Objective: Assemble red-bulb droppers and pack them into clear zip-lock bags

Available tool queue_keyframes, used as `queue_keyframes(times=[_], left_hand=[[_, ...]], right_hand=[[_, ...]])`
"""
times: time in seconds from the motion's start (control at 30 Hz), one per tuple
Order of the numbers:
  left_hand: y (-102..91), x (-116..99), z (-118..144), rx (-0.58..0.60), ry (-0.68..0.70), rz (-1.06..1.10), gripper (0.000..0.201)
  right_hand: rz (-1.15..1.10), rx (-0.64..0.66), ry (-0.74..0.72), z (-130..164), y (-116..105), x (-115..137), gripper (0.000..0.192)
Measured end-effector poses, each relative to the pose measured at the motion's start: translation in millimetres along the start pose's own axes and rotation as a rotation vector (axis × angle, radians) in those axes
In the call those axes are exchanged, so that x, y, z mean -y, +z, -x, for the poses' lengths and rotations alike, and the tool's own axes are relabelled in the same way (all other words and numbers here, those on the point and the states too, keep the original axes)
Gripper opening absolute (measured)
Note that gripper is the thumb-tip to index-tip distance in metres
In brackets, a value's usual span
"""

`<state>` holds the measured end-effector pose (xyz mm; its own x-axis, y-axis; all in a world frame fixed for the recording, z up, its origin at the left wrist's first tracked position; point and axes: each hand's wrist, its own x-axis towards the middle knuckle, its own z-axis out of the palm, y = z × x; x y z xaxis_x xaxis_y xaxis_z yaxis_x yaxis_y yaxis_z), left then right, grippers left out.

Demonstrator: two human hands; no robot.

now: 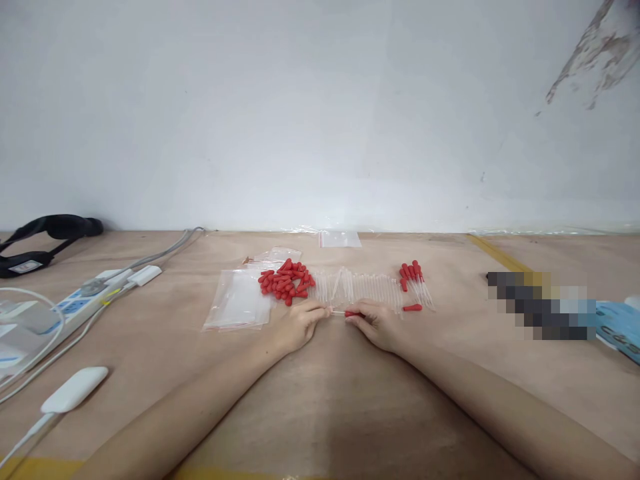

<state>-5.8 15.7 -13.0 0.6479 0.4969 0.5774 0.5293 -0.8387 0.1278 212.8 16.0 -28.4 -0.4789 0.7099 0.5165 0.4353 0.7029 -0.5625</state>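
My left hand (pixel 301 323) pinches one end of a thin clear dropper tube (pixel 339 312). At the tube's other end, my right hand (pixel 374 325) is closed on a red rubber bulb (pixel 351 314); how far the tube sits inside it I cannot tell. Behind my hands lies a row of clear dropper tubes (pixel 375 287). A pile of loose red bulbs (pixel 285 281) rests to the left of that row. On its right are several droppers with red bulbs fitted (pixel 413 272), and a single red bulb (pixel 413 307) lies just in front of them.
Clear zip bags (pixel 240 300) lie left of the pile, and another small bag (pixel 341 239) is by the wall. A power strip (pixel 75 307) with cables, a white adapter (pixel 75 389) and a black strap (pixel 50 240) occupy the left. At right are a blurred dark object (pixel 545 307) and a blue packet (pixel 620 327).
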Motion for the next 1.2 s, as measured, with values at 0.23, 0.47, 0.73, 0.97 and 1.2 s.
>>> queue_keyframes(times=[0.23, 0.47, 0.73, 0.97, 1.2], left_hand=[[0.7, -0.7, 1.4, -0.003, 0.044, -0.034, 0.030], [1.5, -2.3, 1.3, -0.083, -0.170, 0.039, 0.017], [1.2, -9.6, -0.4, -0.005, -0.242, 0.077, 0.016], [8.4, -10.1, -0.7, -0.027, -0.229, 0.121, 0.018], [6.7, -11.1, -2.6, -0.043, -0.227, 0.117, 0.018]], right_hand=[[0.054, 0.030, -0.021, -1.6, -2.2, 5.0, 0.020], [0.035, -0.010, 0.043, -4.9, -4.4, -0.5, 0.020], [0.087, 0.055, 0.039, -6.7, -4.3, 7.6, 0.014], [0.063, 0.079, -0.009, -8.8, -3.2, 11.0, 0.016], [-0.009, 0.094, -0.024, -12.7, -5.7, 10.7, 0.017]])
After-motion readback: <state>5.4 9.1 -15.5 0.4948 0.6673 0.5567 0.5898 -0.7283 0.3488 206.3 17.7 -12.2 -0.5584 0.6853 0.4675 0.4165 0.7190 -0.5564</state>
